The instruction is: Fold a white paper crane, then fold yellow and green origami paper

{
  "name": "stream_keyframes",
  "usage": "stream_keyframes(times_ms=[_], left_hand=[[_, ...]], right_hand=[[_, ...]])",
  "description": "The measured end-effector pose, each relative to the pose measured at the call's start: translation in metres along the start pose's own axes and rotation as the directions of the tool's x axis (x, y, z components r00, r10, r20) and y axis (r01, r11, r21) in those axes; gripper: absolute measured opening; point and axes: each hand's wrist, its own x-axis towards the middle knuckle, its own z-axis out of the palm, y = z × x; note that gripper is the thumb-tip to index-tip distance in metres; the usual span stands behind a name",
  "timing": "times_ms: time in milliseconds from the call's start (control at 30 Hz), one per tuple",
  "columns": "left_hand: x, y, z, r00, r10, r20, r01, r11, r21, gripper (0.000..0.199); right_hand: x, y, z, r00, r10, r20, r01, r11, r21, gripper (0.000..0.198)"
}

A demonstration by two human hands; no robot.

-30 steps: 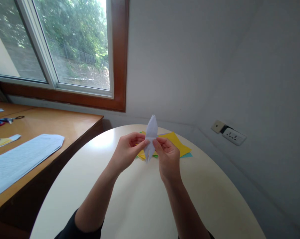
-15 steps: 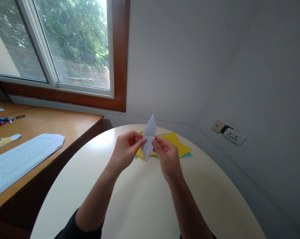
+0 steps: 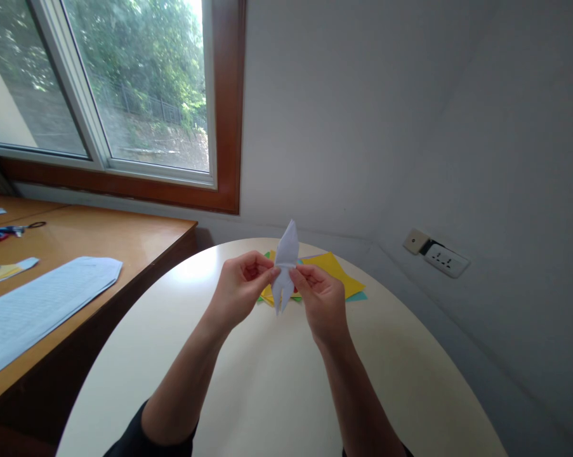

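A folded white paper piece [image 3: 287,247], like an origami figure, is held upright above the far part of the round table. Its top comes to a point, a crease runs across its middle, and two narrow legs hang below. My left hand [image 3: 242,285] pinches its left edge at the crease between thumb and fingers. On the opposite edge my right hand [image 3: 320,298] pinches it in the same way. Behind the hands lie coloured paper sheets, with a yellow sheet [image 3: 336,270] on the right; the hands and the white piece partly hide them.
The round white table [image 3: 172,355] fills the foreground. On the left, a wooden desk [image 3: 138,222] carries a stack of printed paper [image 3: 52,304] and scissors [image 3: 10,231]. A window [image 3: 143,89] is behind the desk; a wall socket [image 3: 447,259] is on the right.
The two legs of the white paper piece have spread slightly further apart and reach a little lower. Both hands keep their pinch at the crease, almost unmoved.
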Motion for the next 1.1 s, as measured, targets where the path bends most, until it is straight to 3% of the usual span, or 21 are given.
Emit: stream_keyframes(times_ms=[267, 433, 1100], left_hand=[[0.0015, -0.0003, 0.0002, 0.999, -0.03, 0.024, 0.032, 0.996, -0.078, 0.027], [0.0008, 0.0001, 0.0004, 0.998, 0.028, 0.048, -0.025, 0.998, -0.064, 0.027], [0.0026, -0.0052, -0.0006, 0.996, 0.061, 0.066, -0.058, 0.997, -0.053, 0.017]], right_hand=[[0.0024, 0.0016, 0.0004, 0.995, 0.075, -0.061, -0.071, 0.995, 0.071, 0.025], [0.0007, 0.0, 0.0023, 0.997, 0.053, -0.061, -0.046, 0.994, 0.102, 0.029], [0.0024, 0.0058, 0.0008, 0.999, -0.048, 0.006, 0.048, 0.997, 0.063, 0.015]])
